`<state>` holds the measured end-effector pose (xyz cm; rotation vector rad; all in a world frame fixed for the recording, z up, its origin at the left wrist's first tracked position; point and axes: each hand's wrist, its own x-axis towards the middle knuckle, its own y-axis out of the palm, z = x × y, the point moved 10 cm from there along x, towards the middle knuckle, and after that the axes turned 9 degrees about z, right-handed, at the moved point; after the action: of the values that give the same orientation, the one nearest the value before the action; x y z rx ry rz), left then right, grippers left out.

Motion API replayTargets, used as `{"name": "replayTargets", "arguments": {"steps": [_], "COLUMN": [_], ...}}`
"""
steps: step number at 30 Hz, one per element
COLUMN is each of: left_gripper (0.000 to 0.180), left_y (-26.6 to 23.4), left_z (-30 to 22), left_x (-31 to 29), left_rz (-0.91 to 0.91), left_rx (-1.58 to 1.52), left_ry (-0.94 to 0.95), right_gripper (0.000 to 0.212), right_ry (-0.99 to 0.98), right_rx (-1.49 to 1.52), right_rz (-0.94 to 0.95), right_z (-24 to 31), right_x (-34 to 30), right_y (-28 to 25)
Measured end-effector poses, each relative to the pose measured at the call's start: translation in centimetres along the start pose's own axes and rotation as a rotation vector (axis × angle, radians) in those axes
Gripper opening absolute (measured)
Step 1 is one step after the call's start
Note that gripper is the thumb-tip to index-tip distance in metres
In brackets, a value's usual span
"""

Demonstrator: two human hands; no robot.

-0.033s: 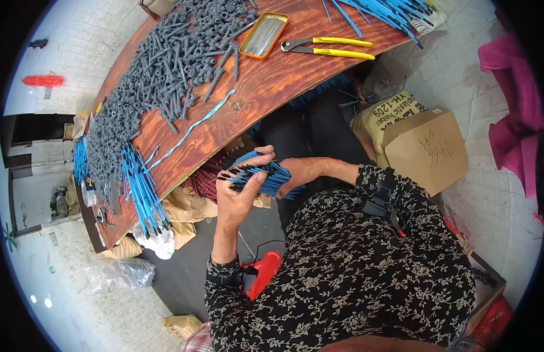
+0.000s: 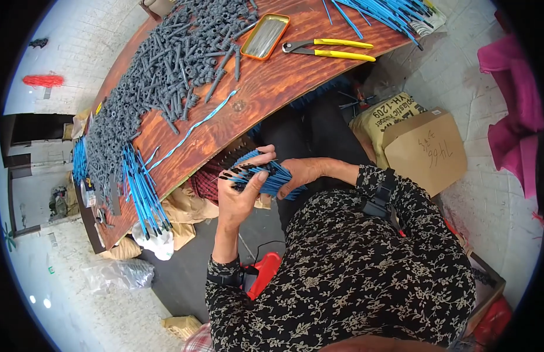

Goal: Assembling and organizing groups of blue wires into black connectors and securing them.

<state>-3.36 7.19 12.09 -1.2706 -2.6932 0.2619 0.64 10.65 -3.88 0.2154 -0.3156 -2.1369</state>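
In front of my lap, just below the table's edge, I hold a bundle of blue cables with black tips (image 2: 266, 176) in both hands. My left hand (image 2: 239, 199) grips the bundle from below and the left, thumb on top near the black tips. At the bundle's right end, my right hand (image 2: 304, 172) has its fingers closed around the cables. Both forearms wear black sleeves with a floral print.
The wooden table (image 2: 266, 94) carries a big heap of grey plastic plugs (image 2: 166, 64), an orange tin tray (image 2: 265, 36), yellow-handled pliers (image 2: 333, 50), a lone blue cable (image 2: 192, 129) and more blue cables (image 2: 144, 193). A cardboard box (image 2: 427, 149) stands at right, a red object (image 2: 263, 273) below.
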Motion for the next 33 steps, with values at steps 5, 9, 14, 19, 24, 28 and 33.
{"name": "replayTargets", "arguments": {"steps": [5,9,14,19,24,28,33], "left_gripper": [0.034,0.038,0.040,0.040,0.037,0.035,0.032], "left_y": [-0.7,-1.2,-2.0,-2.4,-3.4,-4.1,-4.9], "left_z": [1.1,1.9,2.7,3.4,4.0,4.5,5.0], "left_x": [0.2,0.6,0.7,0.8,1.3,1.1,1.0], "left_rz": [-0.031,-0.017,-0.026,-0.023,-0.051,-0.060,-0.061], "left_rx": [-0.169,-0.211,-0.248,-0.270,-0.350,-0.370,-0.305], "left_ry": [-0.075,-0.098,-0.088,-0.068,-0.105,-0.095,-0.075], "right_gripper": [0.044,0.050,0.057,0.076,0.077,0.071,0.049], "right_ry": [0.023,0.087,0.152,0.217,0.162,-0.009,-0.093], "right_rx": [0.048,0.001,-0.054,-0.162,-0.375,-0.549,-0.647], "right_rz": [0.024,0.043,-0.021,-0.034,-0.110,-0.266,-0.587], "right_z": [0.3,0.0,1.1,0.5,3.6,7.3,13.2], "right_x": [0.1,0.4,-0.6,-1.6,-1.6,-2.4,-4.5], "right_y": [0.0,-0.6,-1.4,-2.2,-2.4,-4.0,-6.4]}}
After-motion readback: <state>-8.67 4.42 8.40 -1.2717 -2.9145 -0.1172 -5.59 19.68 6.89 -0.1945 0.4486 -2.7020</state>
